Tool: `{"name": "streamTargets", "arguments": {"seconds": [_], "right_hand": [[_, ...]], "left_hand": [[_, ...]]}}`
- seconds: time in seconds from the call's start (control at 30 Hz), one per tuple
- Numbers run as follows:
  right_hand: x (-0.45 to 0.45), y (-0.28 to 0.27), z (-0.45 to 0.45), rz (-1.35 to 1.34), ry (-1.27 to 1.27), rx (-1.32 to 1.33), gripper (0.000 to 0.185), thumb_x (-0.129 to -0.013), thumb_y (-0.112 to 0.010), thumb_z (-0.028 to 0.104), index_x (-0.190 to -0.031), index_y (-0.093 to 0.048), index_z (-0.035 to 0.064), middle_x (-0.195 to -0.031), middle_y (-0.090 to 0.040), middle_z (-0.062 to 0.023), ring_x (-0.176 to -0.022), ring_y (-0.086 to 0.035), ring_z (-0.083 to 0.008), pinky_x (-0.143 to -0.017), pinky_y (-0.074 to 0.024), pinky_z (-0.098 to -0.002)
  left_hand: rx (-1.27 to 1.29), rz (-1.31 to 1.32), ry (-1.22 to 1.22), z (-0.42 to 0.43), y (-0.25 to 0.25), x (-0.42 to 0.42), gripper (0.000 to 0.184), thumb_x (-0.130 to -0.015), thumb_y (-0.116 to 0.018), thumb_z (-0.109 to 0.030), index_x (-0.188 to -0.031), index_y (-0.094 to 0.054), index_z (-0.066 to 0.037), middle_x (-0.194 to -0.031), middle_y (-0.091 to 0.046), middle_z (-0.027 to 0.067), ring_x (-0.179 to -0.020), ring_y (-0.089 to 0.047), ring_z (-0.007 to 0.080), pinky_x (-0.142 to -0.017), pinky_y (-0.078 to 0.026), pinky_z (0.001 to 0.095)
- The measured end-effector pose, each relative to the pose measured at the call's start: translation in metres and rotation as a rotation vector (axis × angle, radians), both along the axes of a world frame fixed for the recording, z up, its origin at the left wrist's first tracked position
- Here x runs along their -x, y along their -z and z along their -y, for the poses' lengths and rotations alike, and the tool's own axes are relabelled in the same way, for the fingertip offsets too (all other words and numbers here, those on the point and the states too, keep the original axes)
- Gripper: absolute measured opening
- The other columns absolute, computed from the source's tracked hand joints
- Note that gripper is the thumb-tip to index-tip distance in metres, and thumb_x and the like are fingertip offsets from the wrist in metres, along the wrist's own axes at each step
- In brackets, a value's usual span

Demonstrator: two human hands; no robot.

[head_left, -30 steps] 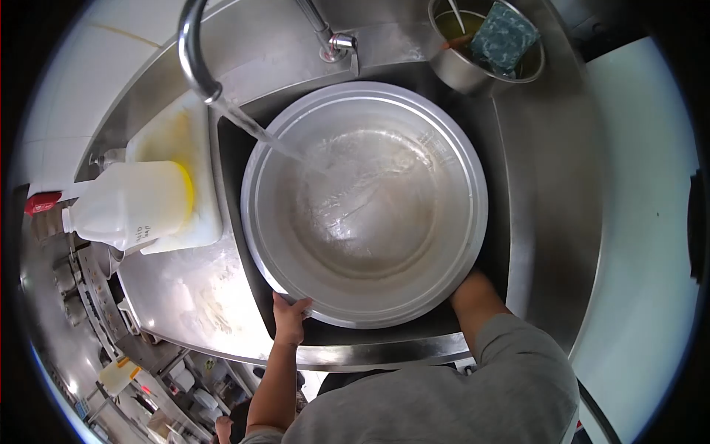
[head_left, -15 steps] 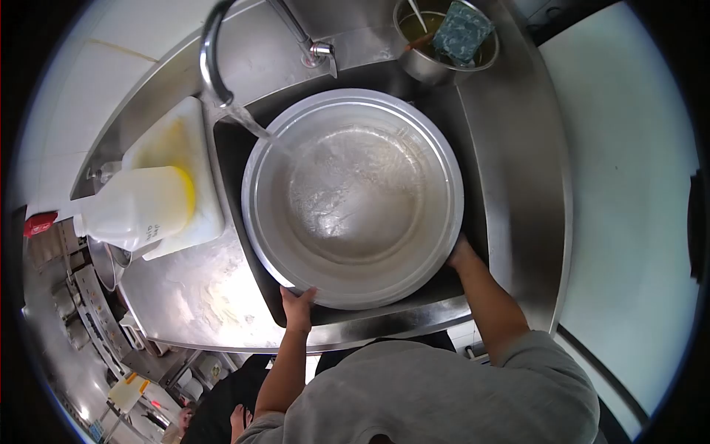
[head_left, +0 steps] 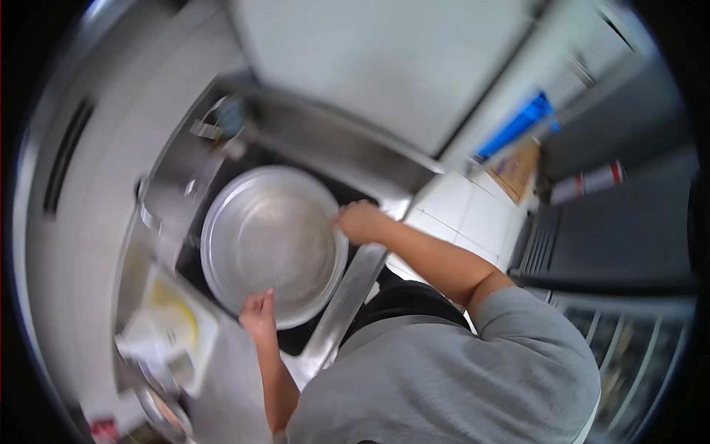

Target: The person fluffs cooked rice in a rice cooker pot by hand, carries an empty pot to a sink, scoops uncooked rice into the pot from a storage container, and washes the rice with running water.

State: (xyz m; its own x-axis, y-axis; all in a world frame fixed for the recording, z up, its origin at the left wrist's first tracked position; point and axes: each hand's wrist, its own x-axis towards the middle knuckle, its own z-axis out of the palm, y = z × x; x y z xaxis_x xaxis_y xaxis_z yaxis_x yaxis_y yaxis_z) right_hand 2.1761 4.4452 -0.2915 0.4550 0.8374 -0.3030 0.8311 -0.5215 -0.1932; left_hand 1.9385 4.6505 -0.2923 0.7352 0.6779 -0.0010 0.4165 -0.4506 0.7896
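Note:
A large round metal basin [head_left: 219, 255] sits in the dark sink [head_left: 194, 260], its inside pale and shiny. At its near left rim is my left hand [head_left: 258, 317], fingers curled and thumb raised at the edge. My right hand [head_left: 360, 222] is closed at the right side of the rim, with its fingertips partly hidden. Both hands appear to grip the basin. Motion blur softens the picture, and I cannot tell how much water the basin holds.
Left of the sink, a white jug [head_left: 151, 333] lies on a white cutting board [head_left: 205, 348]. A blurred tap [head_left: 150, 214] stands behind the basin. A blue-green block [head_left: 231, 115] shows at the sink's far corner. To the right are tiled floor [head_left: 451, 214] and a dark appliance [head_left: 621, 229].
The view has swung right, bringing floor and appliance into sight. The basin appears smaller and further left. My right hand has shifted from beneath the rim to its top edge.

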Motion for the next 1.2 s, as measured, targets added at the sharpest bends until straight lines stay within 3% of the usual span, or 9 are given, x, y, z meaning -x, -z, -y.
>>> {"name": "streamTargets", "arguments": {"seconds": [0.03,0.07,0.1,0.17,0.23,0.37,0.47,0.73,1.2], "right_hand": [[0.008,-0.002,0.02,0.103,-0.03,0.055,0.028,-0.075,-0.059,0.018,-0.099,-0.064,0.0052,-0.088,-0.064,-0.0125,-0.088,-0.059,-0.031,-0.076,-0.0448,-0.0448],[0.013,0.019,0.051,-0.151,0.082,-0.307,0.03,-0.075,-0.061,0.021,-0.102,-0.063,0.0078,-0.089,-0.064,-0.0101,-0.087,-0.06,-0.0292,-0.075,-0.0449,-0.0427],[0.022,-0.025,0.085,-0.642,0.267,-0.426,0.033,-0.077,-0.061,0.024,-0.105,-0.06,0.0066,-0.093,-0.063,-0.0115,-0.088,-0.059,-0.0285,-0.077,-0.0449,-0.0408],[0.031,-0.007,0.157,-0.993,0.625,-0.473,0.034,-0.078,-0.06,0.026,-0.104,-0.059,0.0054,-0.098,-0.062,-0.0128,-0.092,-0.058,-0.0298,-0.08,-0.0446,-0.0397],[0.042,0.037,0.243,-0.439,0.579,-0.298,0.038,-0.078,-0.06,0.031,-0.109,-0.058,0.0075,-0.102,-0.061,-0.0149,-0.096,-0.056,-0.0302,-0.084,-0.0441,-0.0383],[0.079,0.107,0.397,-0.277,1.026,-0.257,0.039,-0.074,-0.064,0.025,-0.107,-0.058,0.005,-0.097,-0.063,-0.0127,-0.087,-0.061,-0.0268,-0.077,-0.0476,-0.0346],[0.089,0.09,0.474,-0.767,1.558,-0.831,0.029,-0.078,-0.061,0.015,-0.104,-0.059,0.0025,-0.085,-0.063,-0.0062,-0.071,-0.06,-0.0126,-0.062,-0.0472,-0.0263],[0.047,0.06,0.678,-0.539,1.885,-1.2,0.023,-0.079,-0.057,0.012,-0.099,-0.059,0.0019,-0.08,-0.062,-0.0051,-0.069,-0.06,-0.0141,-0.059,-0.0464,-0.0267],[-0.226,0.109,0.834,-1.026,1.949,-1.262,0.023,-0.085,-0.052,0.016,-0.103,-0.055,0.003,-0.089,-0.061,-0.0112,-0.077,-0.061,-0.0202,-0.066,-0.0511,-0.0339]], "left_hand": [[0.041,0.058,0.035,0.005,-0.007,-0.016,0.016,-0.082,-0.062,-0.01,-0.07,-0.058,0.0,-0.063,-0.058,0.0038,-0.057,-0.054,0.01,-0.053,-0.04,0.0222],[0.09,0.103,0.056,0.012,-0.012,-0.027,0.016,-0.083,-0.06,-0.01,-0.07,-0.057,-0.001,-0.063,-0.058,0.004,-0.057,-0.054,0.0104,-0.054,-0.041,0.0223],[0.143,0.136,0.06,0.021,-0.019,-0.039,0.017,-0.084,-0.058,-0.011,-0.07,-0.056,-0.001,-0.064,-0.058,0.0042,-0.058,-0.054,0.0107,-0.055,-0.042,0.0224],[0.189,0.206,0.25,0.054,-0.025,-0.067,0.015,-0.086,-0.055,-0.011,-0.074,-0.056,-0.001,-0.067,-0.059,0.0052,-0.062,-0.056,0.0114,-0.059,-0.044,0.0232],[0.216,0.179,0.424,0.1,-0.025,-0.093,0.011,-0.086,-0.054,-0.011,-0.083,-0.056,-0.001,-0.074,-0.061,0.0068,-0.069,-0.059,0.0125,-0.067,-0.046,0.0248],[0.337,0.13,0.889,0.234,-0.017,-0.156,0.013,-0.085,-0.057,-0.013,-0.088,-0.058,-0.001,-0.076,-0.063,0.0068,-0.073,-0.061,0.0121,-0.069,-0.047,0.0256],[0.428,0.0,1.071,0.339,-0.034,-0.207,0.016,-0.086,-0.057,-0.015,-0.09,-0.058,0.0,-0.077,-0.063,0.007,-0.073,-0.061,0.0114,-0.068,-0.047,0.0255],[0.56,-0.121,1.406,0.569,-0.062,-0.343,0.018,-0.085,-0.057,-0.016,-0.094,-0.058,0.0,-0.08,-0.063,0.006,-0.078,-0.06,0.012,-0.07,-0.045,0.0238],[0.333,-0.223,1.294,0.699,-0.012,-0.589,0.019,-0.084,-0.058,-0.016,-0.094,-0.06,0.001,-0.081,-0.064,0.0075,-0.077,-0.06,0.0129,-0.069,-0.046,0.0256]]}}
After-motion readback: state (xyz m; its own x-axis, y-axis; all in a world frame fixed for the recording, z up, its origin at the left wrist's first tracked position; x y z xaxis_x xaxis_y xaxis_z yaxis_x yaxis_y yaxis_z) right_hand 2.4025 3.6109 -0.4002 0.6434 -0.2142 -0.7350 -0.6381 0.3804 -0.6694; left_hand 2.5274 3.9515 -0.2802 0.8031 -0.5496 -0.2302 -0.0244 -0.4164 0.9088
